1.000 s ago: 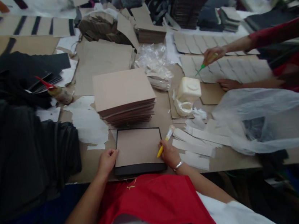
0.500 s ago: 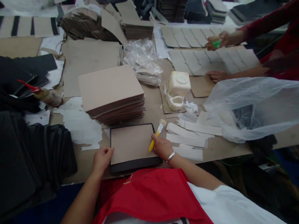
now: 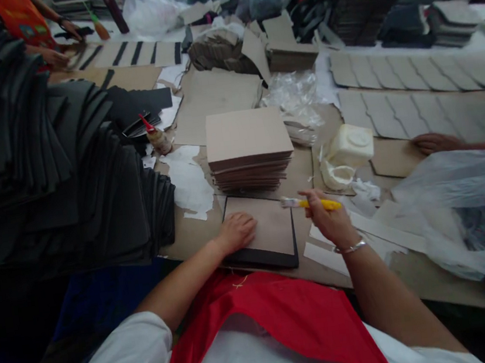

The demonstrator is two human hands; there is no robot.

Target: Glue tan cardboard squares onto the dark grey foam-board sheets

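Note:
A tan board with a black border (image 3: 270,228) lies flat on the table in front of me. My left hand (image 3: 235,232) rests on its left part, fingers curled down against it. My right hand (image 3: 329,221) hovers just right of the board and grips a yellow-handled brush (image 3: 311,202), bristles pointing left over the board's upper right corner. Right behind the board stands a stack of tan boards (image 3: 248,148).
A tall heap of black sheets (image 3: 46,170) fills the left. A glue bottle with a red tip (image 3: 155,136), a white container (image 3: 348,148), white paper strips (image 3: 376,227) and a clear plastic bag (image 3: 471,206) surround the work spot. Another person's hand (image 3: 436,142) rests at the right; a third person works far left.
The view swung left. My left hand moved from the board's left edge onto its surface. My right hand lifted the brush and turned it level, bristles now pointing left.

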